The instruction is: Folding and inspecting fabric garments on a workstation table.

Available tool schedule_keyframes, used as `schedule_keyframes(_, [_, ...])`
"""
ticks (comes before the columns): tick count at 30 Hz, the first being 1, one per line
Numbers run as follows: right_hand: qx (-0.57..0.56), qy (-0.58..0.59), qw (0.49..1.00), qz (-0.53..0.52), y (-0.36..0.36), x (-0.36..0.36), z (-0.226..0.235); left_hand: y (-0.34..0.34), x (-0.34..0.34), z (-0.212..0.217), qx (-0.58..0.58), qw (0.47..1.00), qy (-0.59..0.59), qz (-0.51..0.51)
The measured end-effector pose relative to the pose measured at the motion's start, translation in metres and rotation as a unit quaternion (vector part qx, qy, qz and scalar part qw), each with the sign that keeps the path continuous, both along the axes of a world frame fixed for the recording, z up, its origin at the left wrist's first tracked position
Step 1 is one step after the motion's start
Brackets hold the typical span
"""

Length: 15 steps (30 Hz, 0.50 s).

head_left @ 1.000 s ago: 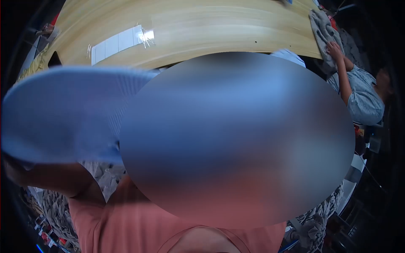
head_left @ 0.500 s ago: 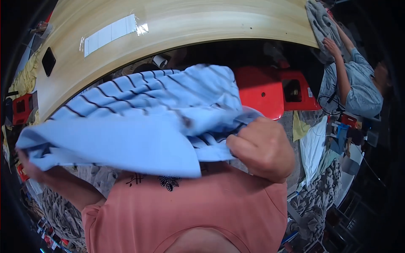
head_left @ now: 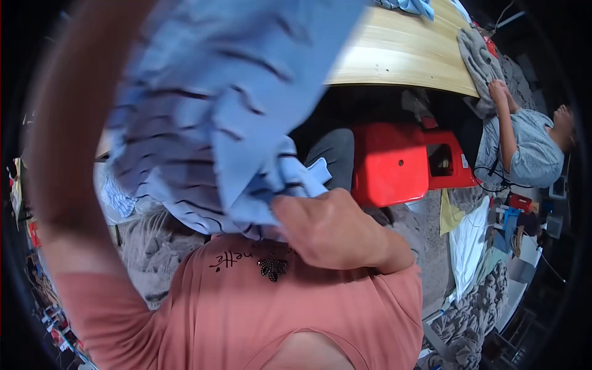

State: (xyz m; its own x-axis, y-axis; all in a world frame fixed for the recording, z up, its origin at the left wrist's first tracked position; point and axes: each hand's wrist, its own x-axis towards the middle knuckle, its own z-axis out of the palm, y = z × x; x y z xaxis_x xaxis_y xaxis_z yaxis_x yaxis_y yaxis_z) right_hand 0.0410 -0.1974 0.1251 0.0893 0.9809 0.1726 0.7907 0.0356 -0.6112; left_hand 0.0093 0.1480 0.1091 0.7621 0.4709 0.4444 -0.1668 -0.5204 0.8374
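Note:
A light blue cloth [head_left: 246, 123] with dark stripes hangs in loose folds in front of my chest, reaching up past the top edge of the view. Its lower corner is gripped by my right hand [head_left: 327, 228], whose fingers are closed around it. Raised high on the left is my left forearm [head_left: 74, 154]; the hand at its end lies beyond the view, so its hold is hidden. The cloth's upper part is blurred.
Ahead is a wooden table [head_left: 401, 52], with more blue cloth [head_left: 419, 7] at its far side. Red stools [head_left: 391, 163] stand right of my knee. Farther right, another person [head_left: 530, 142] handles a grey cloth [head_left: 478, 61]. Grey fabric heaps [head_left: 148, 246] lie around me.
My left arm has swung up, lifting the cloth from a sideways spread to a steep hang. My right hand has shifted left and slightly down, keeping hold of the cloth. My view has turned slightly.

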Motion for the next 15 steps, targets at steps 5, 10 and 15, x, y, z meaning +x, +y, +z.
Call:
schedule_keyframes(5, [-0.055,0.172,0.959,-0.221,-0.054,0.01,-0.043,-0.189,0.041,-0.007,0.085,0.978,0.07,-0.175])
schedule_keyframes(10, [-0.03,0.086,0.938,-0.334,-0.07,0.015,-0.127,-0.167,-0.034,-0.108,0.146,0.938,0.222,-0.222])
schedule_keyframes(15, [-0.049,-0.016,0.923,-0.382,-0.069,0.023,-0.163,-0.17,-0.054,-0.145,0.221,0.915,0.253,-0.223])
